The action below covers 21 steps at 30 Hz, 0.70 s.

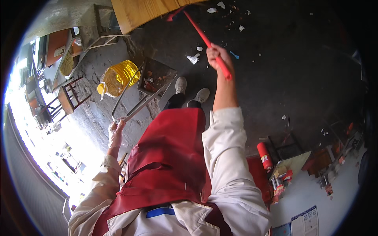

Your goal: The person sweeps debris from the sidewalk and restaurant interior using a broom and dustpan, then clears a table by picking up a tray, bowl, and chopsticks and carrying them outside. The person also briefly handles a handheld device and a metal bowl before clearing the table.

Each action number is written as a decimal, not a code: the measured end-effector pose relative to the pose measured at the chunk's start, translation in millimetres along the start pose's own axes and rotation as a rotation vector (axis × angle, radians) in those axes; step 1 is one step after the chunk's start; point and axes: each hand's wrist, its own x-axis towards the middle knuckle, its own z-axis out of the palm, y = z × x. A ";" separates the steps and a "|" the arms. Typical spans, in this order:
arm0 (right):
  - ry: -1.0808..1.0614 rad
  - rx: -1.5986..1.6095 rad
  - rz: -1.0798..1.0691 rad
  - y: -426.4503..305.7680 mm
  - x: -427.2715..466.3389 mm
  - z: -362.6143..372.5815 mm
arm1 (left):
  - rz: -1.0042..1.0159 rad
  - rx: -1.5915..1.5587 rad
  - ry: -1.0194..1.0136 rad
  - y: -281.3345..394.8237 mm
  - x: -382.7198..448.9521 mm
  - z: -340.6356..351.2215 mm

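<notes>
My left hand (116, 132), in a thin clear glove, grips the top of a long metal handle (141, 103). That handle belongs to a dustpan (158, 70) on the floor, with crumpled scraps and debris inside it. In my right hand (218, 56) is the red stick handle (200, 31) of a broom. The broom's red head (174, 16) reaches to the edge of a wooden table at the top and is blurred and partly hidden. White tissue scraps (193, 59) and a blue plastic spoon (234, 55) lie on the dark floor nearby.
A large bottle of yellow oil (119, 79) with a yellow cap stands left of the dustpan. The wooden tabletop (144, 11) juts in above. Stools (66, 100) stand at left. At lower right are a red fire extinguisher (265, 156) and a small table (291, 163) with goods.
</notes>
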 end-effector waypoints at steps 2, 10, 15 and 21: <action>-0.013 -0.024 -0.058 25.2 -36.8 -31.0 | -0.005 -0.005 -0.002 7.6 -1.5 6.7; 0.340 -0.351 -0.237 103.1 -210.8 -42.7 | 0.016 0.024 -0.009 6.0 -2.1 14.0; 0.396 -0.469 -0.007 122.6 -227.2 -35.4 | 0.019 0.068 0.014 2.3 -1.3 16.6; 0.540 -0.834 0.116 42.6 -224.7 -27.2 | 0.056 0.045 0.020 2.8 -15.0 14.3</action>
